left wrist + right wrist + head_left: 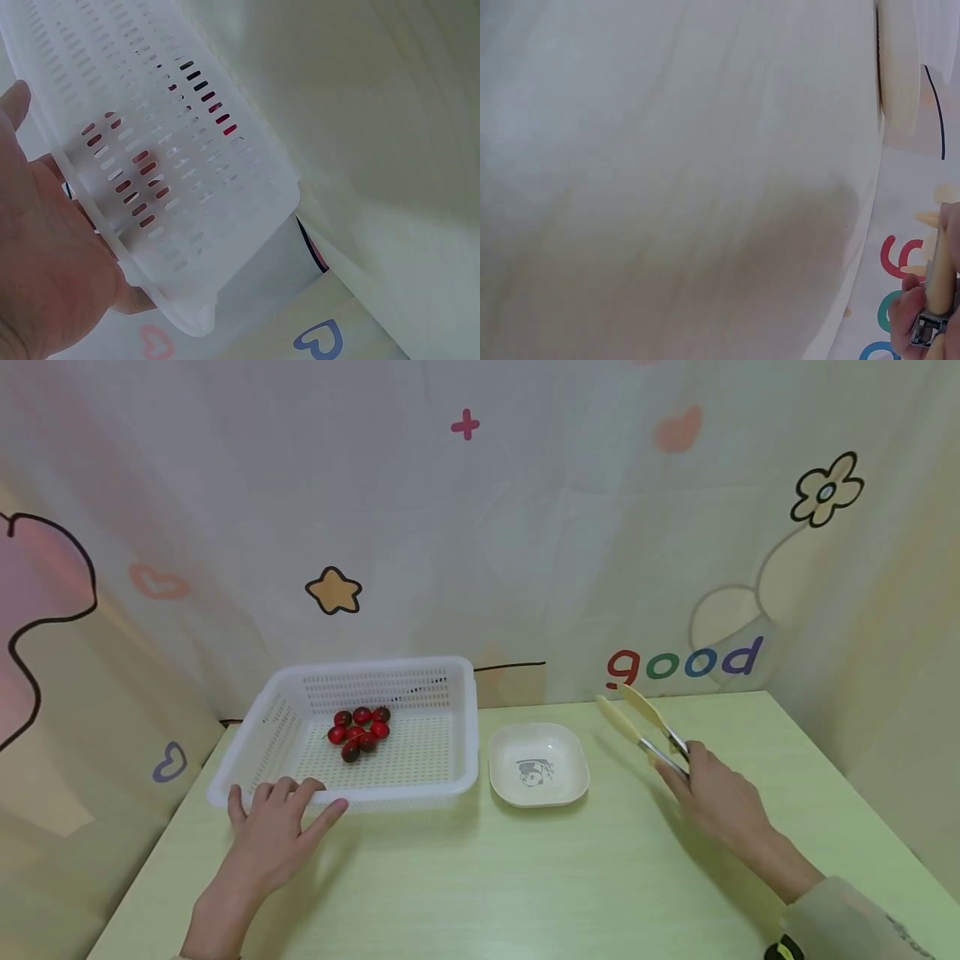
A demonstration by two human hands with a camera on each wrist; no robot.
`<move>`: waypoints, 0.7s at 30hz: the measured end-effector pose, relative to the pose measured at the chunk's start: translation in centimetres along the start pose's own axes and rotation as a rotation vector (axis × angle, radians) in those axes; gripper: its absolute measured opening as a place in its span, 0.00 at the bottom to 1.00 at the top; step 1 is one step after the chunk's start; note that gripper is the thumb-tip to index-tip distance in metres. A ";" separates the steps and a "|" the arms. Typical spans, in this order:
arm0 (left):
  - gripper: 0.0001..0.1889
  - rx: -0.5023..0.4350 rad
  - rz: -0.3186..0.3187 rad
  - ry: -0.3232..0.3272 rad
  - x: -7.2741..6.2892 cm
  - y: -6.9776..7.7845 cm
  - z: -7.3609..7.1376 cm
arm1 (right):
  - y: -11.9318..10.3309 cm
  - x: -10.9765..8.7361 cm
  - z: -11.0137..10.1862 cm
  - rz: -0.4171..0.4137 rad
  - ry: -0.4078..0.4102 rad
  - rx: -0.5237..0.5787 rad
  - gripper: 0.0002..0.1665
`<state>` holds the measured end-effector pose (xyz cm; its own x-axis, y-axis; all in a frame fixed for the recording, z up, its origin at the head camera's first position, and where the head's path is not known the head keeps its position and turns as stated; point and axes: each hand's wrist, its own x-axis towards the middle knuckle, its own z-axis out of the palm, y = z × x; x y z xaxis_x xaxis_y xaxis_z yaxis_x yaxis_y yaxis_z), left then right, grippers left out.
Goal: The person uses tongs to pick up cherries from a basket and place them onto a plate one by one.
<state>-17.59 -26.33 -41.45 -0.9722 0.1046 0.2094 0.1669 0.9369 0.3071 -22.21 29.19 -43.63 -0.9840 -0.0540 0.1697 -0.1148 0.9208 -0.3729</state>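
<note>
A white slotted plastic basket (420, 789) stands at the left of the table, with several dark red cherries (362, 732) inside. My left hand (273, 835) holds its near rim, the fingers hooked over the edge and the thumb along the outside. The left wrist view shows this hand (52, 255) at the basket wall (217, 255), with red showing through slots. My right hand (720, 797) grips metal tongs (660, 747) with cream tips, spread apart and holding nothing, above the table. In the right wrist view, only part of the right hand (907, 319) shows at the edge.
A square white dish (540, 789) with a panda picture stands right of the basket, between it and the tongs. Beneath everything is a pale green table (480, 877). A printed curtain (525, 543) hangs behind the table's back edge and at both sides.
</note>
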 end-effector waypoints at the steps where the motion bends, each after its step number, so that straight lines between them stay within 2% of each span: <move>1: 0.31 0.001 0.000 -0.001 0.0 0.0 0.0 | -0.1 0.1 0.0 -0.013 0.011 -0.018 0.35; 6: 0.32 0.000 -0.001 -0.002 0.0 -0.1 0.1 | -0.5 0.4 -0.4 -0.059 0.037 -0.076 0.37; 14: 0.32 0.002 -0.004 -0.002 0.2 -0.2 0.3 | -1.1 0.9 -0.5 -0.107 0.066 -0.011 0.37; 21: 0.32 0.004 -0.004 0.001 0.2 -0.2 0.3 | -2.4 1.5 -0.8 -0.167 0.065 -0.012 0.40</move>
<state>-17.81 -26.42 -41.71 -0.9726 0.1006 0.2094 0.1625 0.9387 0.3040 -23.34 27.20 -41.70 -0.9404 -0.1818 0.2875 -0.2740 0.9056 -0.3237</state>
